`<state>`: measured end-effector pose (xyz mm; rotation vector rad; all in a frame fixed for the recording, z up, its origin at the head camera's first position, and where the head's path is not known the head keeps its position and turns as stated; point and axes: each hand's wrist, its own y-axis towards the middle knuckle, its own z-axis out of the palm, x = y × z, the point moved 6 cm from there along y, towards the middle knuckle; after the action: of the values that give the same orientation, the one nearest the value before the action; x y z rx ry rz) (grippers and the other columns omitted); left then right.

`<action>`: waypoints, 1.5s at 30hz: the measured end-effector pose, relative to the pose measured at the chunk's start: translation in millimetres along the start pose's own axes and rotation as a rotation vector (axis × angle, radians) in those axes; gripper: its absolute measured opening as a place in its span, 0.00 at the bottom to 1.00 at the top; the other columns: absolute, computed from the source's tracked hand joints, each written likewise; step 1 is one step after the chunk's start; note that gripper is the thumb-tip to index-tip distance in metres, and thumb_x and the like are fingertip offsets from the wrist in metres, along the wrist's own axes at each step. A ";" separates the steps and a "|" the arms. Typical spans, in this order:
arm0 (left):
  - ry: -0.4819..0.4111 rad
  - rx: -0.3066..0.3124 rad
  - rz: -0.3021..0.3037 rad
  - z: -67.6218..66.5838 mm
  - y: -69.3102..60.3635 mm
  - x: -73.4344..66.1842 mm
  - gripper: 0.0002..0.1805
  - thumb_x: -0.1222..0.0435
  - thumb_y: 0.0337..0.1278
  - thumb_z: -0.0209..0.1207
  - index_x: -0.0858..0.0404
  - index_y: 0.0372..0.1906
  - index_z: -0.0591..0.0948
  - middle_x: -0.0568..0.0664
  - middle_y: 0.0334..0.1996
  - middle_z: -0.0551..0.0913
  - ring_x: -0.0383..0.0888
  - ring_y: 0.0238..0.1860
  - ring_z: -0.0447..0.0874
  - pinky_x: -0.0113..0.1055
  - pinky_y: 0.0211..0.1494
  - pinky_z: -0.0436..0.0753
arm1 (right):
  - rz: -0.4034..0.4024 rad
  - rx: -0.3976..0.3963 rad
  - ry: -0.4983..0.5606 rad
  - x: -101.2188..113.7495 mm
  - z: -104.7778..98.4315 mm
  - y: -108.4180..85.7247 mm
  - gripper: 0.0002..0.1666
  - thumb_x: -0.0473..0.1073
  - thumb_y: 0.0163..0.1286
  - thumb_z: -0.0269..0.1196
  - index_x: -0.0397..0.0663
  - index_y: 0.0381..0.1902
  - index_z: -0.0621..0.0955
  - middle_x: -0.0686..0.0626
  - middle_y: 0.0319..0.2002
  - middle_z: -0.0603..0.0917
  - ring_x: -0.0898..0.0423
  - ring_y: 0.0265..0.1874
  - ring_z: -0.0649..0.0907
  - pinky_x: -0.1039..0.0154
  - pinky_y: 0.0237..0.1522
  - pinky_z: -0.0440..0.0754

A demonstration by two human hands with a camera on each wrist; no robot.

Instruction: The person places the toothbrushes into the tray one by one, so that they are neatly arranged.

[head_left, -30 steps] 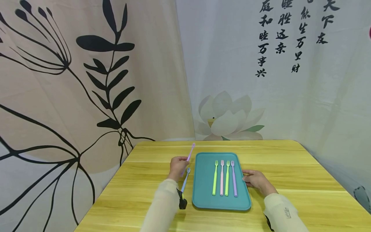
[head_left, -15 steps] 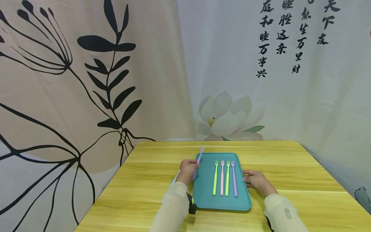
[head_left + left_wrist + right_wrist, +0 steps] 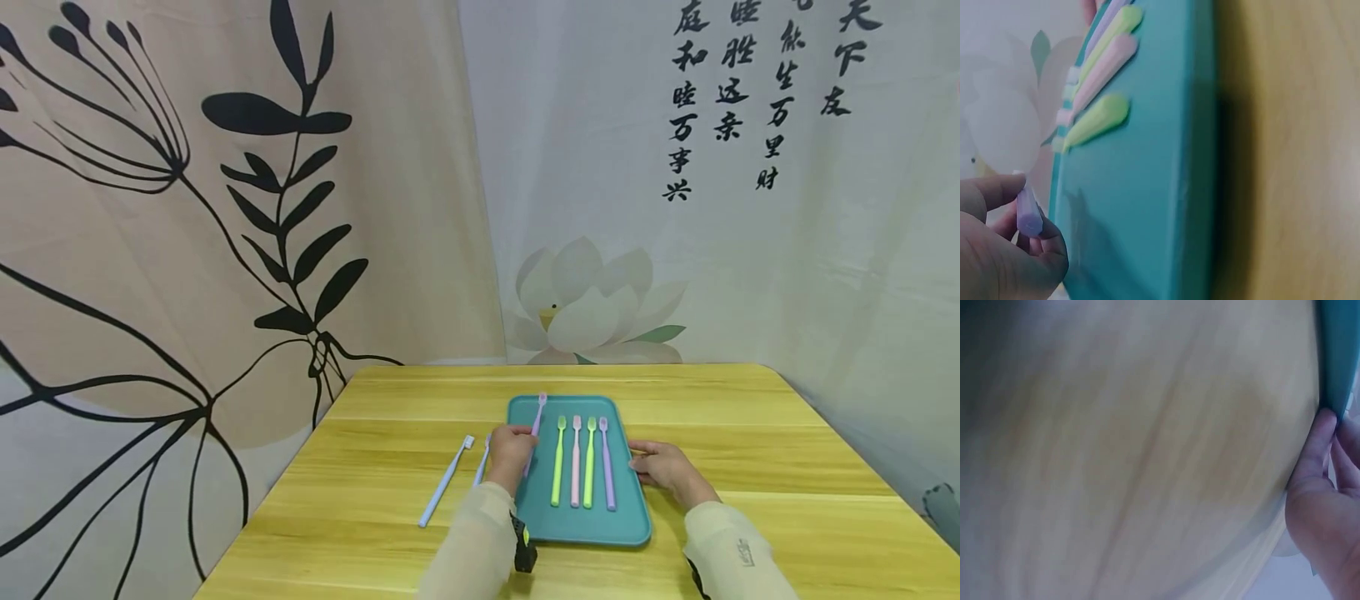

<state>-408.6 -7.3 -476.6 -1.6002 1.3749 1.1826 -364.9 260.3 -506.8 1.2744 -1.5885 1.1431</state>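
My left hand [image 3: 512,457] pinches a purple toothbrush [image 3: 539,412] between thumb and fingers, above the left side of the teal tray [image 3: 547,525]. In the left wrist view the end of this toothbrush's handle [image 3: 1029,219] sticks out from the fingers. On the tray lie a green toothbrush [image 3: 557,471], a pink toothbrush [image 3: 575,467], another green toothbrush [image 3: 588,467] and a purple toothbrush [image 3: 607,471], side by side, heads away from me. My right hand [image 3: 670,471] holds the tray's right rim; the fingers' grip is partly hidden.
Left of the tray, a blue toothbrush [image 3: 444,486] lies slanted on the wooden table [image 3: 360,517]. A second blue toothbrush [image 3: 482,463] lies beside it, partly hidden by the left hand and sleeve. A printed curtain [image 3: 420,208] hangs behind the table.
My left hand has carried the purple toothbrush rightward from beside the tray to above its left part. The blue toothbrushes have come more into sight. The right hand stays at the rim.
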 end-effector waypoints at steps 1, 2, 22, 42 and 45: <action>0.000 -0.005 0.005 2.0 -2.2 -0.3 0.09 0.73 0.48 0.67 0.70 0.37 0.88 0.55 0.34 0.86 0.48 0.37 0.82 0.44 0.41 0.83 | 0.002 0.001 -0.001 0.1 0.0 0.0 0.29 0.29 0.70 0.59 0.26 0.67 0.68 0.32 0.51 0.78 0.54 0.41 0.83 0.57 0.46 0.84; -0.002 -0.006 0.008 3.8 -4.3 -0.6 0.08 0.74 0.48 0.67 0.70 0.37 0.88 0.54 0.33 0.86 0.48 0.36 0.82 0.43 0.41 0.83 | 0.000 0.003 -0.005 0.3 0.0 0.0 0.29 0.29 0.71 0.58 0.26 0.67 0.68 0.32 0.51 0.78 0.54 0.42 0.83 0.57 0.46 0.84; 0.167 -0.027 -0.029 13.8 -23.6 -0.1 0.08 0.75 0.49 0.63 0.65 0.18 0.80 0.50 0.20 0.78 0.46 0.24 0.74 0.38 0.28 0.77 | 0.003 -0.001 0.003 0.0 0.4 -1.0 0.29 0.29 0.70 0.59 0.26 0.67 0.69 0.34 0.50 0.78 0.57 0.39 0.82 0.60 0.43 0.84; 0.241 -0.037 0.056 11.3 -22.2 -8.8 0.15 0.75 0.43 0.61 0.60 0.11 0.71 0.47 0.14 0.69 0.44 0.19 0.67 0.34 0.20 0.68 | -0.005 0.005 -0.006 0.0 0.4 -0.4 0.29 0.29 0.71 0.58 0.26 0.68 0.68 0.33 0.51 0.78 0.56 0.41 0.82 0.59 0.45 0.84; 0.251 -0.037 0.067 7.0 -18.9 -13.5 0.05 0.73 0.44 0.64 0.65 0.20 0.81 0.49 0.21 0.78 0.46 0.25 0.76 0.37 0.27 0.77 | -0.010 0.011 -0.012 0.6 0.7 -0.6 0.29 0.30 0.71 0.58 0.26 0.68 0.67 0.31 0.53 0.77 0.55 0.42 0.82 0.58 0.46 0.83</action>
<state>-391.6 7.2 -467.1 -1.7891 1.5831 1.0786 -364.4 259.4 -506.3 1.2969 -1.5845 1.1410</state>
